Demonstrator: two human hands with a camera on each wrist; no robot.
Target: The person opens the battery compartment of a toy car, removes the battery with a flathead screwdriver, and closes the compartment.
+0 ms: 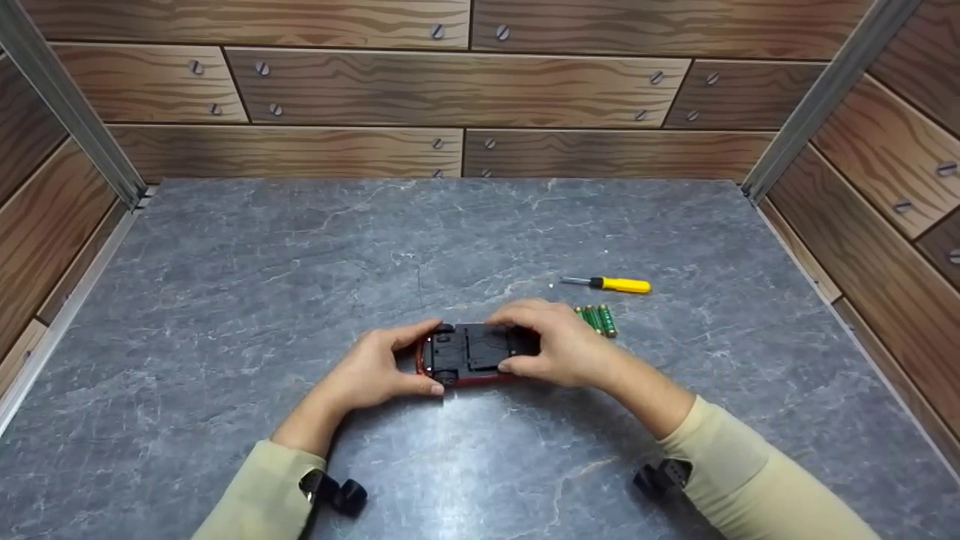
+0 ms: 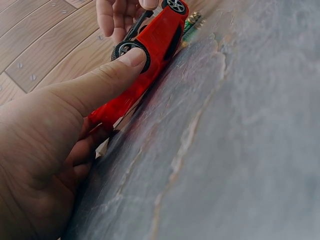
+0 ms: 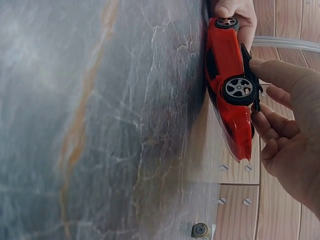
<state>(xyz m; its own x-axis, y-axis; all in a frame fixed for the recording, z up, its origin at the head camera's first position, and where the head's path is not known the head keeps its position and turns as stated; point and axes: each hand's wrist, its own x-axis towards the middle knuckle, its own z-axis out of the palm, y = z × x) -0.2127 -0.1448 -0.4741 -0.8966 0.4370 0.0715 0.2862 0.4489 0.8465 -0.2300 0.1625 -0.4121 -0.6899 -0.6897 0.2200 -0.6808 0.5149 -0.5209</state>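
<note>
A red toy car lies upside down on the tabletop, its black underside facing up. My left hand grips its left end, with the thumb on a wheel in the left wrist view. My right hand pinches a flat black battery cover between thumb and fingers. In the right wrist view the cover stands tilted against the underside, one end raised from it. Whether its other end sits in the car is hard to see. Several green batteries lie just behind my right hand, which partly hides them.
Beyond the batteries lies a screwdriver with a yellow handle, its tip pointing left. A tiny bright speck sits near that tip, too small to identify. Wood-patterned walls and metal posts enclose the grey marbled table.
</note>
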